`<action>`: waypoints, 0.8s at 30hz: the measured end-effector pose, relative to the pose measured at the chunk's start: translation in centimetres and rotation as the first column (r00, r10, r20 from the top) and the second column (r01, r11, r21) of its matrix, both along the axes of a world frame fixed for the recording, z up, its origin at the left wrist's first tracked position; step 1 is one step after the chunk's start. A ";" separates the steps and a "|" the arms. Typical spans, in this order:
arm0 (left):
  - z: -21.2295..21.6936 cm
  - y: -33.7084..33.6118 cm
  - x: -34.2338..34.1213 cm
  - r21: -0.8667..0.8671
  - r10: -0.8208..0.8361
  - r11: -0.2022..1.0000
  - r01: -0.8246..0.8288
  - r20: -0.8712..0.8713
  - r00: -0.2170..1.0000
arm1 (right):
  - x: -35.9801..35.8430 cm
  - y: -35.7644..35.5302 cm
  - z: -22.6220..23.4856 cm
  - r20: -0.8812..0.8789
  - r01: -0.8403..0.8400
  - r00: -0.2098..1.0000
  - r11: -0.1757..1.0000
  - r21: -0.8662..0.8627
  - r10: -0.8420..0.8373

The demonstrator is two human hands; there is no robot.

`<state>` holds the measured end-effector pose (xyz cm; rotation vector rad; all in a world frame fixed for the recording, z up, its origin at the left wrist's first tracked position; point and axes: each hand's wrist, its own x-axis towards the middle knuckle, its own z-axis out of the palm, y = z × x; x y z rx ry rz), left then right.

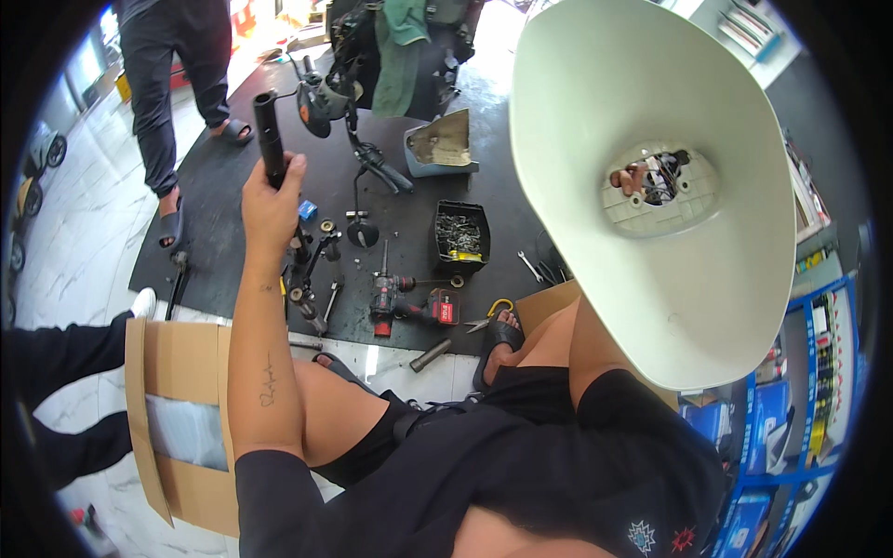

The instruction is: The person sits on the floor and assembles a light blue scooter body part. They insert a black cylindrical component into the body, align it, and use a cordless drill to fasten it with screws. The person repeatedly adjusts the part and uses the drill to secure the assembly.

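Hands: your left hand (273, 209) is wrapped around a black tube (269, 135); your right hand (633, 179) is mostly hidden, so its grip cannot be told.
Tube: raised over the dark mat (216, 244), at your left.
Shell: large and pale (569, 121), lifted at your right, your right fingers showing through its opening.
Mat: drill (384, 296) near a black bin (461, 264) of metal parts.
Sides: cardboard box (191, 353) left, blue shelf (778, 478) right.

Tube (269, 138) left, shell (665, 260) right — between them on the mat (209, 228), the bin (454, 267) behind the drill (389, 299).
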<state>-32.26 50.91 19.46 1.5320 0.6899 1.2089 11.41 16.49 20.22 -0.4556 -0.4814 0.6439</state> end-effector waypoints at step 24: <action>-1.0 0.3 0.6 0.066 0.024 0.998 -0.025 0.019 1.000 | -4.4 0.0 -7.5 -0.069 -0.423 0.882 0.849 0.317 0.466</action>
